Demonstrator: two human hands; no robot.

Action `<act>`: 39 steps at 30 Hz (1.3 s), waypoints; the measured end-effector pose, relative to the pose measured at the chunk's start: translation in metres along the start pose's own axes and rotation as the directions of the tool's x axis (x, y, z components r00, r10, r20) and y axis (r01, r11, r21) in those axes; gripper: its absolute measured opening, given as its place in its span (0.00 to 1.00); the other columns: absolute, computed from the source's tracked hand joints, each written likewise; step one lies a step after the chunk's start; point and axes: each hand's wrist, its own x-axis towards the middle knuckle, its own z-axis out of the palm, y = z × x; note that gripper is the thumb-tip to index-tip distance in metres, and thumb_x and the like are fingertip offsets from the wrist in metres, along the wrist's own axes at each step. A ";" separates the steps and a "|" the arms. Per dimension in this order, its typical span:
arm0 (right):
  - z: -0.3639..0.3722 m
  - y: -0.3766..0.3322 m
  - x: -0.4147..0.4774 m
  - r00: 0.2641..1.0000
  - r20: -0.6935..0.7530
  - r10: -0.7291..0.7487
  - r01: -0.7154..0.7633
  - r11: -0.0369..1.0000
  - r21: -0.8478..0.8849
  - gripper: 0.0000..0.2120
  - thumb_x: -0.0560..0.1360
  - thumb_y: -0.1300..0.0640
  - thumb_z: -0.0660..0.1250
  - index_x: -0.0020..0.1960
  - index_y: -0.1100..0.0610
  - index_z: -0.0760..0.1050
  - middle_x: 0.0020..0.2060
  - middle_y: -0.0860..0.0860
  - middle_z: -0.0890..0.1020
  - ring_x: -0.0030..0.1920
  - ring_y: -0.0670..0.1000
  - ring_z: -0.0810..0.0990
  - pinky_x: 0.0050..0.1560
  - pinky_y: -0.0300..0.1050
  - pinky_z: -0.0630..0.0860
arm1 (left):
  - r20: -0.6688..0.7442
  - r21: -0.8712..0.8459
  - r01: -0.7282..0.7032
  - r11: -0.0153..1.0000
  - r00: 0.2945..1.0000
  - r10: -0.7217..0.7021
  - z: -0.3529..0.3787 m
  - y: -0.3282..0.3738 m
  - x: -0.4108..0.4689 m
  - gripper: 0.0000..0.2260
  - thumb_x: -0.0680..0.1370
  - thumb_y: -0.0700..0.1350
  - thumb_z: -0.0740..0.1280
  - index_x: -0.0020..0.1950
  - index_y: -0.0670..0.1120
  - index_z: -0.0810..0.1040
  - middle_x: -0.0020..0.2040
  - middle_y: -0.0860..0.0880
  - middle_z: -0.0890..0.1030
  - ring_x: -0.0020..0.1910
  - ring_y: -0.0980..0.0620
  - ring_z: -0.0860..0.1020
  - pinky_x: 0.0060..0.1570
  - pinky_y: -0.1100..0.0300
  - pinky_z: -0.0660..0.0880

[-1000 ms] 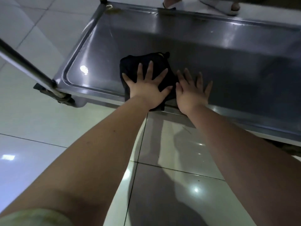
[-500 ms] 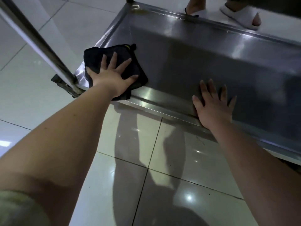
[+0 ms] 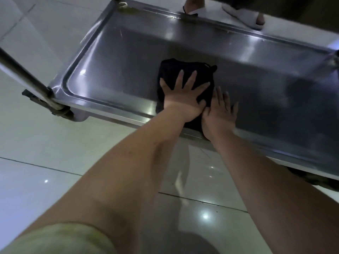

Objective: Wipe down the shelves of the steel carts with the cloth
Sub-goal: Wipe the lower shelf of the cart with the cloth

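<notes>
On steel cart shelf: black cloth, pressed flat under left hand, fingers spread wide. Right hand just beside, flat, fingers straight.

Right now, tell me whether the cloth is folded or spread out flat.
Folded: the black cloth lies as a compact, thick pad on the steel shelf, under the left hand pressing flat on it.

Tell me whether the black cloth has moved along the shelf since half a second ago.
Yes. The cloth slid right along the shelf, away from the corner post, under the left hand, up to the right hand.
</notes>
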 end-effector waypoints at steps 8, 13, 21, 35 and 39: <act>-0.012 -0.046 0.001 0.954 -0.120 -0.274 0.295 0.927 0.233 0.24 0.82 0.50 0.52 0.78 0.47 0.56 0.78 0.46 0.56 0.79 0.52 0.46 0.76 0.57 0.37 | -0.007 0.088 0.034 0.996 0.999 -0.034 0.000 -0.044 -0.001 0.33 0.72 0.67 0.48 0.76 0.66 0.42 0.78 0.59 0.37 0.77 0.49 0.37 0.66 0.27 0.41; 0.003 -0.045 0.007 0.961 0.076 -0.266 0.265 0.964 0.028 0.27 0.81 0.39 0.43 0.77 0.38 0.39 0.78 0.41 0.43 0.78 0.55 0.38 0.75 0.59 0.35 | -0.056 0.035 0.141 0.989 0.989 -0.139 -0.012 -0.117 -0.012 0.31 0.69 0.76 0.44 0.71 0.74 0.44 0.79 0.59 0.44 0.78 0.50 0.41 0.68 0.29 0.43; 0.011 -0.041 0.008 0.960 0.063 -0.271 0.277 0.954 -0.112 0.28 0.79 0.36 0.42 0.77 0.37 0.42 0.79 0.42 0.44 0.78 0.57 0.39 0.74 0.62 0.36 | -0.019 0.041 0.443 0.896 0.897 -0.442 -0.029 -0.225 -0.019 0.31 0.70 0.76 0.46 0.72 0.73 0.45 0.79 0.58 0.43 0.78 0.49 0.41 0.66 0.27 0.41; -0.003 -0.047 -0.001 0.991 -0.127 -0.051 0.107 0.867 0.487 0.26 0.83 0.46 0.51 0.79 0.45 0.49 0.79 0.51 0.49 0.78 0.53 0.40 0.77 0.51 0.45 | 0.085 0.094 -0.055 0.994 0.995 0.047 -0.020 -0.018 0.084 0.29 0.79 0.61 0.58 0.74 0.72 0.44 0.79 0.55 0.40 0.77 0.43 0.37 0.63 0.23 0.40; -0.002 -0.048 0.000 0.981 -0.126 -0.144 0.180 0.917 0.356 0.25 0.83 0.46 0.49 0.79 0.46 0.50 0.79 0.49 0.51 0.79 0.53 0.43 0.77 0.50 0.41 | 0.032 0.034 -0.070 0.997 0.997 0.069 -0.025 -0.051 0.068 0.26 0.78 0.65 0.54 0.74 0.72 0.47 0.79 0.57 0.42 0.78 0.47 0.39 0.66 0.26 0.41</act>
